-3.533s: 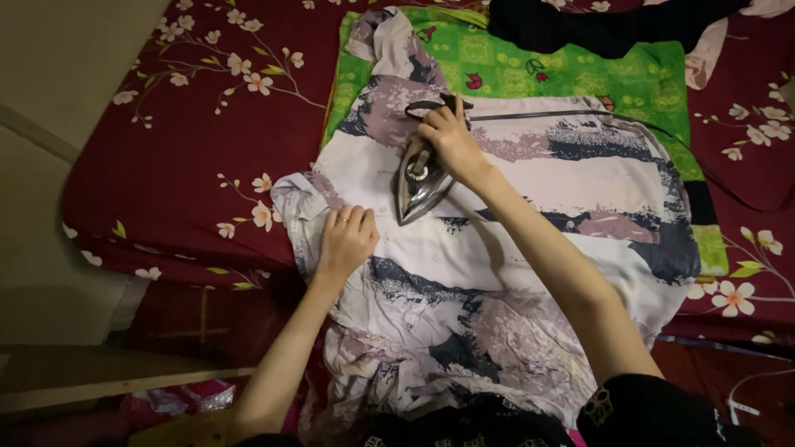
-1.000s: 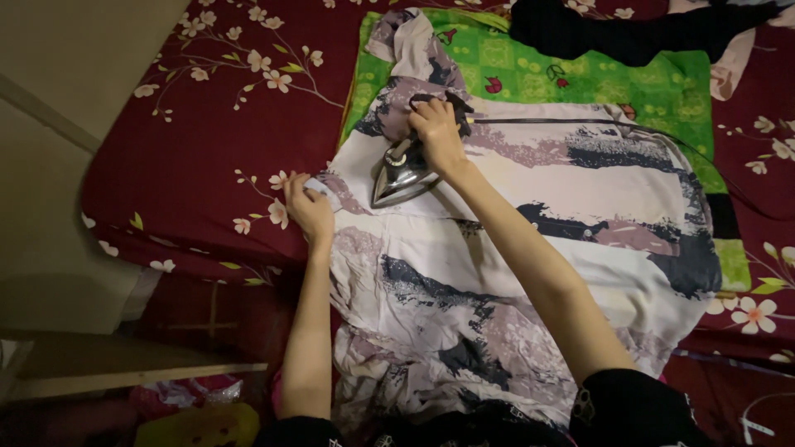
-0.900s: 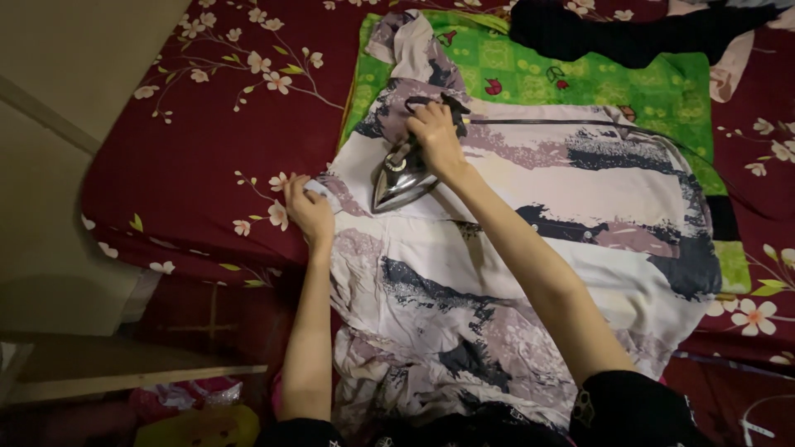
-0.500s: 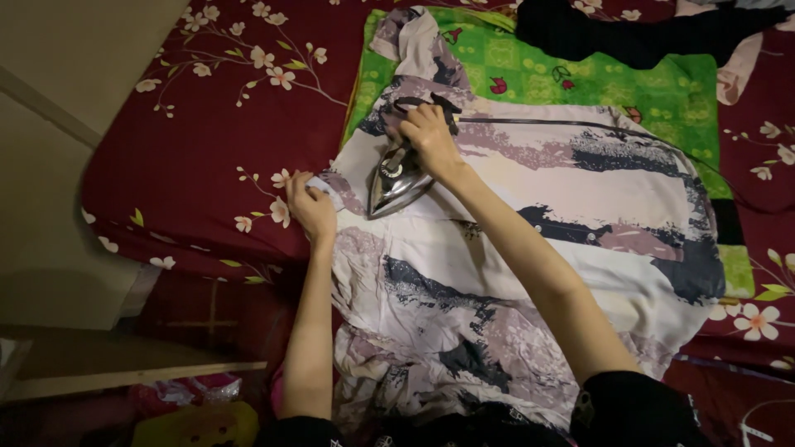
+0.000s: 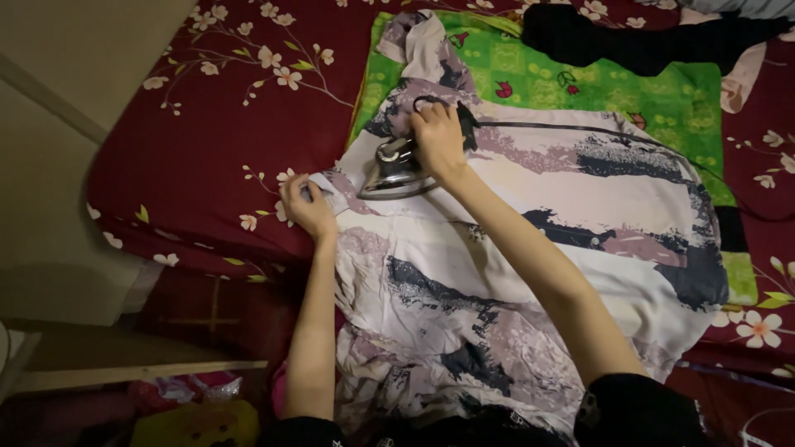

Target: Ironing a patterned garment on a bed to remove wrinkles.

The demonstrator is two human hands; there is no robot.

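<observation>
Head view: right hand point(image 5: 437, 136) grips the iron point(image 5: 396, 165) on the shirt point(image 5: 530, 248); left hand point(image 5: 306, 205) pinches its edge.

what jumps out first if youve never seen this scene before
The silver iron catches the eye first, held by the right hand near the top of a white, grey and navy patterned garment spread mid-frame. The left hand pinches the garment's left edge beside it. Beneath lie a bright green cloth and a deep red flowered sheet.
</observation>
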